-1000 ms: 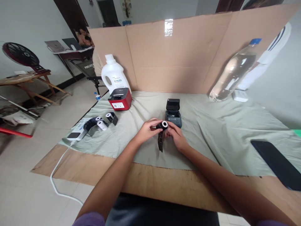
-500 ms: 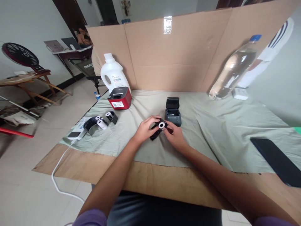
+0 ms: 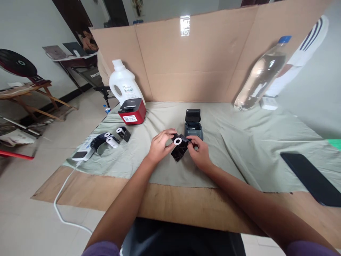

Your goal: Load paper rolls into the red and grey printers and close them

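Note:
Between my hands is a small paper roll (image 3: 177,141) with a white core and a dark outer strip (image 3: 180,151). My left hand (image 3: 160,145) is closed on the roll's left side, thumb below and fingers above. The fingers of my right hand (image 3: 199,153) pinch the strip's end on the right, pulled away from the roll. Just behind stands a small dark label printer (image 3: 194,129) on the cloth, its lid (image 3: 193,115) raised. Part of the printer's front is hidden by my right hand.
Several more rolls (image 3: 112,142) and a white power bank (image 3: 83,154) with a cable lie left. A red-and-black printer (image 3: 132,112) stands before a white jug (image 3: 125,83). A clear bottle (image 3: 262,76) leans against the cardboard (image 3: 197,67). A phone (image 3: 311,177) lies right.
My right hand has moved slightly right from the roll, drawing the strip's end outward. The roll has shifted a little left with my left hand, and the whole view has shifted slightly.

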Tool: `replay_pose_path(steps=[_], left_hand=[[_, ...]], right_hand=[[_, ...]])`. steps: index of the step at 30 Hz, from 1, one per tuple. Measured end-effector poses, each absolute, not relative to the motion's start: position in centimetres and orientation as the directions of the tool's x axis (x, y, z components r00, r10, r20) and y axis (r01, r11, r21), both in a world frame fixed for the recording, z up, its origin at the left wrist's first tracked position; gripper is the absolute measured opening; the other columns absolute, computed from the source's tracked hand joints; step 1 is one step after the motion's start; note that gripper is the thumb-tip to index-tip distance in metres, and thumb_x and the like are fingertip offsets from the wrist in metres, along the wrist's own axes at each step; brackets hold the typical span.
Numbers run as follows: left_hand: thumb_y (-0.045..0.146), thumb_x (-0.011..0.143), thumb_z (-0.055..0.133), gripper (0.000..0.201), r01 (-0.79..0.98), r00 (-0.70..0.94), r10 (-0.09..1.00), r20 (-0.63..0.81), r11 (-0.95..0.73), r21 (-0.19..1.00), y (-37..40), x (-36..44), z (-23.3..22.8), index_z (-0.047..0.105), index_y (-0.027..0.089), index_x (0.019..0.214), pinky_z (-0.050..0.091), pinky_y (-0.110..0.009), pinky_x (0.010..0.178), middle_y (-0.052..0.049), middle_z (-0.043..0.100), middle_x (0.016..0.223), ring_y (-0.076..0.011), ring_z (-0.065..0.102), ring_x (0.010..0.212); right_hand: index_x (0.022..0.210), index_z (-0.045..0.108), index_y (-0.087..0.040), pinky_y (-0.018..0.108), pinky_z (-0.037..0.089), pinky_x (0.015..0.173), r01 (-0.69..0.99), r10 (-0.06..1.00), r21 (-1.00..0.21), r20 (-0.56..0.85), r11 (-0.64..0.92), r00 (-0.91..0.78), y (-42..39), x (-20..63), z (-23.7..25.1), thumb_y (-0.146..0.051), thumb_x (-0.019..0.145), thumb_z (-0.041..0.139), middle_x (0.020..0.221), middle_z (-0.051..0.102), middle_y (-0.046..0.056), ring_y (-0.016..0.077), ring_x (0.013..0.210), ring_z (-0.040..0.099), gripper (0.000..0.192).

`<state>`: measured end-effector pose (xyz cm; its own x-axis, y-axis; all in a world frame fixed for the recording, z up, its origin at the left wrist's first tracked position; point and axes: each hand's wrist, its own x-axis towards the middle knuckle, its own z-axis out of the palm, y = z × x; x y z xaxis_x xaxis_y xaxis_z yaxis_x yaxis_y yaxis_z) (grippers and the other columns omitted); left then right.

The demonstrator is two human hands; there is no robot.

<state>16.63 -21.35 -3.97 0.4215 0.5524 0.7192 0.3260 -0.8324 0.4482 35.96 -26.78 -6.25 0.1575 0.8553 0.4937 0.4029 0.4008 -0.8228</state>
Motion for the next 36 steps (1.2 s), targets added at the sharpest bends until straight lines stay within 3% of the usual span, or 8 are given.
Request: replay_pose_path(steps=[6, 11, 15, 18, 22, 27, 31, 36], left_hand=[[0.028, 0.086, 0.069, 0.023, 0.274, 0.322, 0.632, 0.705, -0.775, 0.570, -21.6, 16.9, -3.9, 0.060, 0.021, 0.106, 0.051, -0.036, 0.097, -0.010, 0.070, 0.117, -0.0210, 0.066, 0.111], [0.036, 0.079, 0.075, 0.038, 0.213, 0.253, 0.831, 0.496, -0.547, 0.809, -21.2, 17.2, -4.6, 0.065, 0.018, 0.111, 0.053, -0.031, 0.086, -0.008, 0.073, 0.104, -0.0188, 0.068, 0.093], [0.042, 0.077, 0.076, 0.045, 0.021, 0.253, 0.900, 0.356, -0.373, 0.928, -20.6, 17.4, -5.2, 0.066, 0.016, 0.112, 0.053, -0.029, 0.080, -0.009, 0.074, 0.103, -0.0187, 0.069, 0.090], [0.047, 0.074, 0.078, 0.049, -0.064, 0.239, 0.922, 0.306, -0.299, 0.952, -20.3, 17.4, -5.2, 0.067, 0.015, 0.110, 0.052, -0.026, 0.070, -0.010, 0.075, 0.102, -0.0180, 0.068, 0.085], [0.052, 0.077, 0.074, 0.053, -0.030, 0.225, 0.943, 0.246, -0.245, 0.969, -20.0, 17.2, -5.1, 0.070, 0.013, 0.112, 0.044, -0.021, 0.056, -0.009, 0.075, 0.095, -0.0134, 0.063, 0.069], [0.060, 0.083, 0.064, 0.057, -0.007, 0.266, 0.952, 0.153, -0.157, 0.988, -19.7, 17.1, -5.4, 0.069, 0.014, 0.116, 0.043, -0.021, 0.052, -0.006, 0.072, 0.082, -0.0129, 0.061, 0.063], [0.066, 0.083, 0.061, 0.060, 0.017, 0.291, 0.949, 0.118, -0.128, 0.992, -19.9, 17.3, -5.2, 0.069, 0.014, 0.112, 0.038, -0.020, 0.045, 0.001, 0.059, 0.063, -0.0077, 0.047, 0.046], [0.071, 0.083, 0.056, 0.060, 0.023, 0.325, 0.943, 0.065, -0.077, 0.997, -20.0, 17.4, -5.1, 0.064, 0.017, 0.107, 0.028, -0.020, 0.040, 0.006, 0.044, 0.052, -0.0075, 0.041, 0.040]], right_hand=[[0.098, 0.068, -0.021, 0.029, 0.044, 0.066, 0.397, 0.838, -0.809, 0.524, 0.434, 0.151, -26.7, 36.1, -5.9, -0.022, 0.089, 0.050, 0.075, 0.059, 0.001, 0.0149, 0.066, 0.052, 0.020], [0.091, 0.067, -0.021, 0.032, 0.048, 0.076, 0.303, 0.852, -0.837, 0.508, 0.455, 0.123, -26.6, 36.2, -5.8, -0.026, 0.092, 0.050, 0.092, 0.065, 0.005, 0.0187, 0.085, 0.061, 0.018], [0.091, 0.067, -0.021, 0.031, 0.049, 0.076, 0.193, 0.924, -0.916, 0.373, 0.353, 0.082, -26.1, 36.3, -6.2, -0.032, 0.092, 0.051, 0.087, 0.068, 0.003, 0.0179, 0.080, 0.062, 0.019], [0.088, 0.066, -0.020, 0.030, 0.049, 0.071, 0.140, 0.950, -0.943, 0.310, 0.302, 0.036, -25.7, 36.4, -6.6, -0.037, 0.089, 0.055, 0.081, 0.067, 0.002, 0.0171, 0.075, 0.061, 0.021], [0.088, 0.067, -0.020, 0.030, 0.050, 0.070, 0.066, 0.969, -0.967, 0.241, 0.245, -0.063, -25.2, 36.4, -6.9, -0.040, 0.085, 0.059, 0.080, 0.069, 0.002, 0.0167, 0.073, 0.062, 0.022], [0.091, 0.068, -0.019, 0.031, 0.051, 0.071, -0.013, 0.974, -0.982, 0.188, 0.187, -0.127, -25.0, 36.4, -7.0, -0.041, 0.082, 0.062, 0.083, 0.072, 0.003, 0.0165, 0.073, 0.065, 0.024], [0.092, 0.068, -0.019, 0.032, 0.053, 0.074, -0.035, 0.974, -0.983, 0.183, 0.180, -0.133, -25.0, 36.3, -7.1, -0.042, 0.081, 0.064, 0.085, 0.074, 0.004, 0.0174, 0.076, 0.067, 0.025], [0.093, 0.068, -0.019, 0.033, 0.054, 0.077, 0.003, 0.965, -0.973, 0.228, 0.230, -0.130, -25.1, 36.3, -7.0, -0.041, 0.083, 0.063, 0.088, 0.074, 0.004, 0.0178, 0.080, 0.068, 0.025]])
